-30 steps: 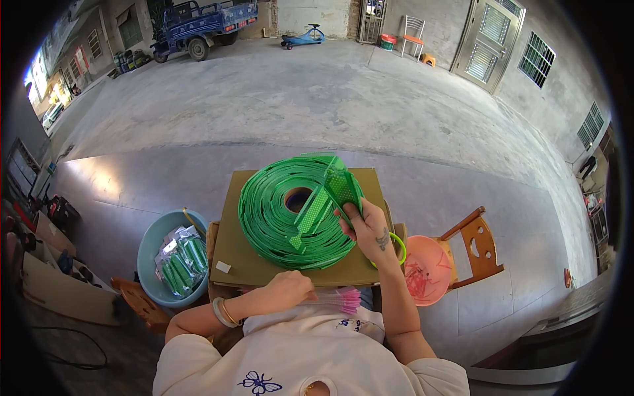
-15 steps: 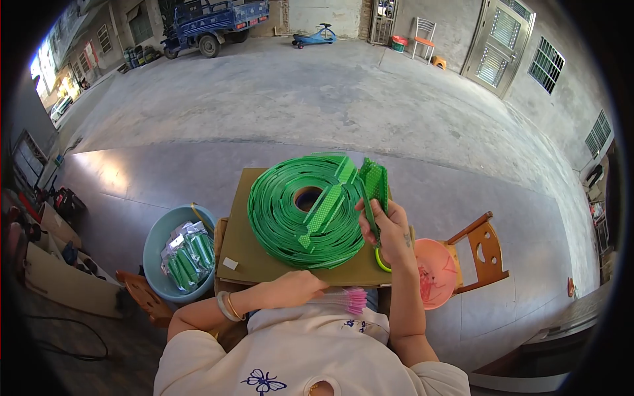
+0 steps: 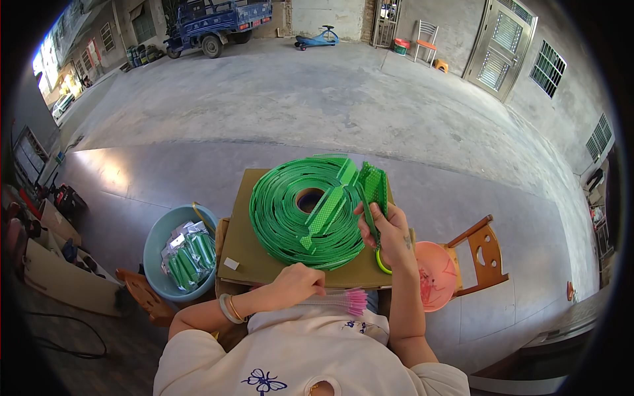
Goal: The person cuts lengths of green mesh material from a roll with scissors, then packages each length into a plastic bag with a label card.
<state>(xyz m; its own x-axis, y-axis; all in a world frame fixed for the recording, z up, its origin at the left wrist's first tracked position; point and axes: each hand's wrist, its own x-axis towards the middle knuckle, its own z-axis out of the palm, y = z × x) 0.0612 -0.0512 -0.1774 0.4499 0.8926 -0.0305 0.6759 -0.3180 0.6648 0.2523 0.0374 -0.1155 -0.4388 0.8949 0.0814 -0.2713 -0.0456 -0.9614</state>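
A large roll of green dotted ribbon (image 3: 271, 228) lies flat on a cardboard box, its loose end crossing the top. My right hand (image 3: 389, 232) is closed around a folded green ribbon piece (image 3: 375, 185) and scissors with a yellow-green handle (image 3: 382, 263), right of the roll. My left hand (image 3: 298, 282) is at the box's near edge with its fingers curled in; whatever they hold, if anything, is hidden. Just below it, a bundle of clear thin strips with pink ends (image 3: 353, 302) rests on my lap.
A blue basin (image 3: 157, 244) with packaged green pieces stands at the left. On the right, a pink basin (image 3: 432, 261) sits by a wooden chair (image 3: 479, 254). The cardboard box (image 3: 241, 254) bears a small white piece (image 3: 231, 263). A blue three-wheeler (image 3: 221, 23) is parked far back.
My left hand has moved forward and slightly left, from beside the pink-ended bundle onto the near edge of the box. My right hand still holds the ribbon piece and scissors.
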